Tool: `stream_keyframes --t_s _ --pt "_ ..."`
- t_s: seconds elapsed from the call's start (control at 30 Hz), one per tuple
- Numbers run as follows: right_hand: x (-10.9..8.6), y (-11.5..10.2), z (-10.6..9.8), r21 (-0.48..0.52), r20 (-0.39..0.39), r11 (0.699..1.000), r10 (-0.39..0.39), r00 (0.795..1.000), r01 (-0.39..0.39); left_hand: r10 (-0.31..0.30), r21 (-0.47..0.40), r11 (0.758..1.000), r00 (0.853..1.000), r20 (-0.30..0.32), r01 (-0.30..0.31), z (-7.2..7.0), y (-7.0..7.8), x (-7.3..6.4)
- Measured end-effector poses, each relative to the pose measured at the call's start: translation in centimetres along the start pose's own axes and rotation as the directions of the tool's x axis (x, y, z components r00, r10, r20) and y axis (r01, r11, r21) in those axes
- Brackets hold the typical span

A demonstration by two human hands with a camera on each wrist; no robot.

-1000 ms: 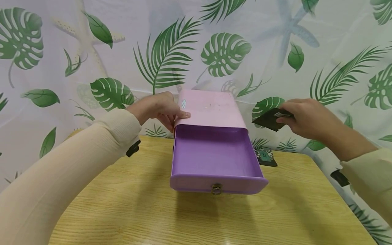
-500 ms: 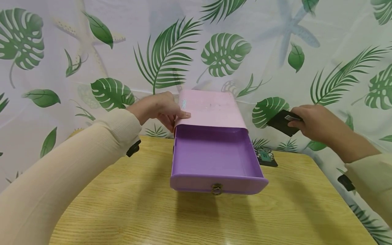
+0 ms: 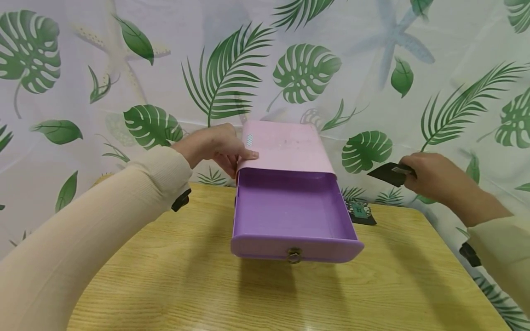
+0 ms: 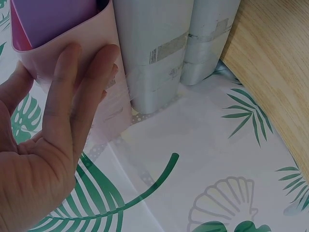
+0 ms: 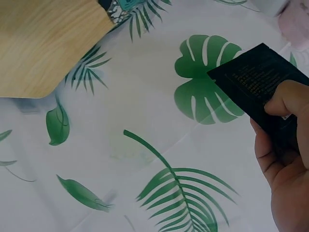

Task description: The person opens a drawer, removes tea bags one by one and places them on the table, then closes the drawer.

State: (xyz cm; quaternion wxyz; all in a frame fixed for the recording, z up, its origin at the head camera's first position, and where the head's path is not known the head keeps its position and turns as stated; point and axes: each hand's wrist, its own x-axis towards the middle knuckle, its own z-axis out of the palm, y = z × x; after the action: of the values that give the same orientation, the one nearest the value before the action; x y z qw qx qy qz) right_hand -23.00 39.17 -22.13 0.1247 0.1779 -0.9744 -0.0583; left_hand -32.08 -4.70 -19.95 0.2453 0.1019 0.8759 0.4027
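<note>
In the head view a pink case (image 3: pixel 285 142) stands at the table's back with its purple drawer (image 3: pixel 296 250) pulled far out. The drawer's inside looks bare, and a ring pull is on its front. My left hand (image 3: pixel 223 149) grips the case's left side, thumb on top; in the left wrist view its fingers press against the pink wall (image 4: pixel 43 63). Off to the right, my right hand (image 3: pixel 434 177) pinches a flat black sachet (image 3: pixel 387 174) in the air, apart from the drawer. Fine print shows on the sachet (image 5: pixel 260 72) in the right wrist view.
A dark packet with a green-patterned label (image 3: pixel 360 211) lies on the wooden table (image 3: pixel 174 276), right of the case. Whitish taped packages (image 4: pixel 159 53) stand beside the case in the left wrist view. A leaf-printed cloth (image 3: pixel 157 92) hangs behind.
My right hand has moved right and somewhat down with the black sachet, which has tilted along the way. My left hand, the case and the drawer look the same.
</note>
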Motion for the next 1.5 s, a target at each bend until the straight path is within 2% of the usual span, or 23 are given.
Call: stream_keyframes --t_s 0.43,0.8,1.1,1.3,1.4,1.5 --pt "-1.6 1.3 2.9 0.019 0.077 0.997 0.078 0.994 -0.08 -0.003 -0.005 1.0 1.0 0.003 0.003 0.2 0.0 0.1" --pt "-2.7 2.6 5.9 0.054 0.191 0.99 0.117 0.975 -0.13 -0.007 -0.007 1.0 1.0 0.009 0.007 0.4 0.1 -0.2" --pt "-4.3 3.5 7.8 -0.008 0.198 0.998 0.067 0.978 -0.066 0.0 -0.008 1.0 1.0 0.001 0.0 0.5 0.0 0.1" --pt "-5.3 3.6 8.8 0.011 0.219 0.996 0.086 0.972 -0.09 -0.008 -0.015 1.0 1.0 -0.007 0.008 0.6 0.2 0.2" --pt "-5.7 3.8 9.3 0.025 0.225 0.997 0.066 0.972 -0.073 -0.009 -0.012 1.0 1.0 -0.005 0.009 0.6 0.1 0.2" --pt "-6.0 4.0 9.9 0.052 0.227 0.998 0.01 0.974 -0.023 -0.008 -0.012 1.0 1.0 -0.003 0.008 0.6 0.1 0.1"
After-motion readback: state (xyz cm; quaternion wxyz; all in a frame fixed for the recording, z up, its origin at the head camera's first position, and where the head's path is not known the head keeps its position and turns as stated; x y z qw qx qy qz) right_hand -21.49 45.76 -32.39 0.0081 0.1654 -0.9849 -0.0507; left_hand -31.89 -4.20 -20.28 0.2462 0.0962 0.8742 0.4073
